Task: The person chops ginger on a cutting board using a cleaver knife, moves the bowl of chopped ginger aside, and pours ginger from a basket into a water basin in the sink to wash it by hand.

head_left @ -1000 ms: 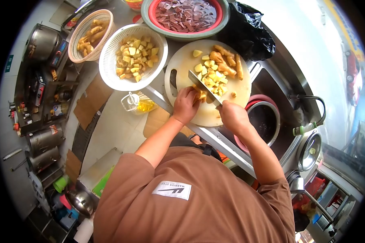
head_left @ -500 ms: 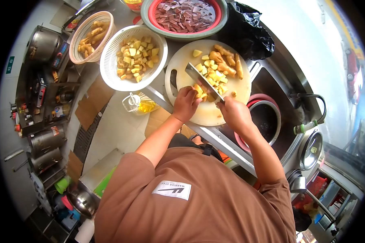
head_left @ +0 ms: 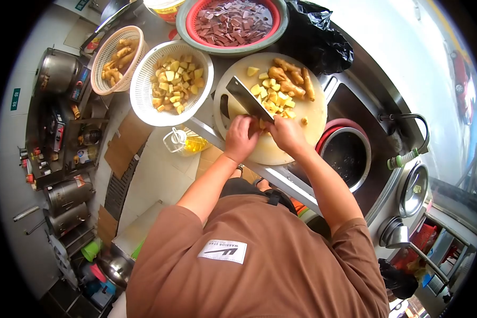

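Note:
A cleaver (head_left: 247, 97) slants over the round cutting board (head_left: 233, 74), its handle end in my right hand (head_left: 287, 133), whose fingers are wrapped round it. Beside the blade my left hand (head_left: 241, 139) is closed with bent fingers near the board's front edge, on a piece of ginger mostly hidden by the fingers. Yellow cut chunks (head_left: 274, 98) lie in a heap just beyond the blade. Whole ginger roots (head_left: 288, 79) rest at the board's far right. To the left, a white basket (head_left: 139, 87) holds more cut chunks.
A pink basket (head_left: 96, 74) with whole ginger is at the far left. A red colander (head_left: 193, 26) in a green basin holds dark red pieces. A black bag (head_left: 323, 45) lies behind the board. Right of it, the sink holds a metal bowl (head_left: 367, 161). An oil bottle (head_left: 188, 143) stands below the counter edge.
The cleaver and my right hand have shifted left, closer to my left hand. The whole view has tilted slightly.

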A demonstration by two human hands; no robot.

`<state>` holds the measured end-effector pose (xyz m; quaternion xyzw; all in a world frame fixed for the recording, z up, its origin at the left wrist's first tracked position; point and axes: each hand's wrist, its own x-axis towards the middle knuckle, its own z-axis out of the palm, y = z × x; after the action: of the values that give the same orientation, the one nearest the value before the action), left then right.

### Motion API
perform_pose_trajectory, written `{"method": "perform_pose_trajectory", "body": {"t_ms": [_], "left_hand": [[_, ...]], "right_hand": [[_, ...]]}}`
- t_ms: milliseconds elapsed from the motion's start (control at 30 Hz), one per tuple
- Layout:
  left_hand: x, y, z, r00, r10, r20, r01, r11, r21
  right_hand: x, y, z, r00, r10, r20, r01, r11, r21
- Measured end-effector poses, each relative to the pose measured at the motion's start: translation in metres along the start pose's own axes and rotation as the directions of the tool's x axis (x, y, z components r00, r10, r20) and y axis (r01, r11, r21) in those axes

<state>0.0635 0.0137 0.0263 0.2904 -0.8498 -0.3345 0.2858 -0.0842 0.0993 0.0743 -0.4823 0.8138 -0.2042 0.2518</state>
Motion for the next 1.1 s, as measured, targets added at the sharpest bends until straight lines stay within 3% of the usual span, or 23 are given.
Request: {"method": "perform_pose_trajectory", "body": {"t_ms": [67, 100, 167, 233, 267, 333, 400, 467, 500, 533, 667, 700, 733, 800, 933, 1100], "left_hand": [[0.001, 0.014, -0.004, 0.979, 0.056, -0.198, -0.066, 0.997, -0.042], [-0.001, 0.013, -0.003, 0.980, 0.057, -0.192, -0.066, 0.997, -0.043], [-0.003, 0.005, 0.006, 0.977, 0.212, -0.035, -0.208, 0.974, 0.088], [-0.001, -0.006, 0.011, 0.979, 0.203, -0.003, -0.201, 0.973, 0.110], [-0.002, -0.010, 0.013, 0.982, 0.189, 0.026, -0.191, 0.972, 0.135], [-0.002, -0.006, 0.011, 0.983, 0.180, 0.032, -0.183, 0.975, 0.122], [-0.003, -0.005, 0.008, 0.985, 0.170, 0.019, -0.170, 0.985, 0.029], [-0.003, -0.004, 0.003, 0.979, 0.203, 0.024, -0.204, 0.977, 0.062], [-0.004, -0.004, 0.000, 0.974, 0.226, 0.028, -0.228, 0.969, 0.093], [-0.005, -0.006, -0.002, 0.973, 0.228, 0.034, -0.230, 0.969, 0.092], [-0.001, -0.013, -0.006, 0.967, 0.243, 0.071, -0.252, 0.957, 0.147], [0.002, -0.013, -0.006, 0.962, 0.258, 0.084, -0.269, 0.952, 0.150], [0.006, -0.012, -0.006, 0.960, 0.263, 0.092, -0.274, 0.951, 0.143], [0.016, -0.011, -0.005, 0.934, 0.323, 0.150, -0.344, 0.928, 0.143], [0.032, -0.016, 0.002, 0.897, 0.387, 0.214, -0.423, 0.892, 0.160], [0.040, -0.023, 0.009, 0.864, 0.424, 0.272, -0.470, 0.872, 0.135]], "right_hand": [[-0.004, 0.003, 0.004, 1.000, 0.023, -0.012, -0.023, 1.000, 0.012], [-0.004, 0.004, 0.008, 0.999, 0.042, -0.019, -0.041, 0.996, 0.081], [-0.004, 0.010, 0.009, 0.997, 0.066, -0.027, -0.061, 0.987, 0.149], [-0.005, 0.005, -0.005, 0.994, 0.096, -0.058, -0.071, 0.939, 0.338], [-0.007, 0.003, -0.013, 0.993, 0.098, -0.060, -0.072, 0.939, 0.337], [-0.013, -0.004, -0.035, 0.977, 0.204, -0.063, -0.134, 0.815, 0.563], [-0.023, -0.009, -0.053, 0.971, 0.233, -0.055, -0.155, 0.787, 0.597], [-0.035, -0.007, -0.068, 0.935, 0.350, 0.050, -0.312, 0.751, 0.582], [-0.043, 0.012, -0.055, 0.960, 0.239, -0.147, -0.117, 0.816, 0.567], [-0.056, 0.016, -0.057, 0.958, 0.245, -0.147, -0.120, 0.813, 0.570], [-0.120, 0.046, -0.047, 0.877, 0.479, -0.043, -0.250, 0.530, 0.811], [-0.135, 0.049, -0.038, 0.825, 0.565, -0.033, -0.276, 0.452, 0.848], [-0.147, 0.056, -0.027, 0.811, 0.583, 0.046, -0.255, 0.282, 0.925], [-0.168, 0.065, -0.006, 0.695, 0.706, 0.134, -0.323, 0.142, 0.936], [-0.180, 0.068, 0.035, 0.671, 0.714, 0.202, -0.309, 0.021, 0.951], [-0.147, 0.044, 0.066, 0.710, 0.655, 0.258, -0.254, -0.103, 0.962]]}}
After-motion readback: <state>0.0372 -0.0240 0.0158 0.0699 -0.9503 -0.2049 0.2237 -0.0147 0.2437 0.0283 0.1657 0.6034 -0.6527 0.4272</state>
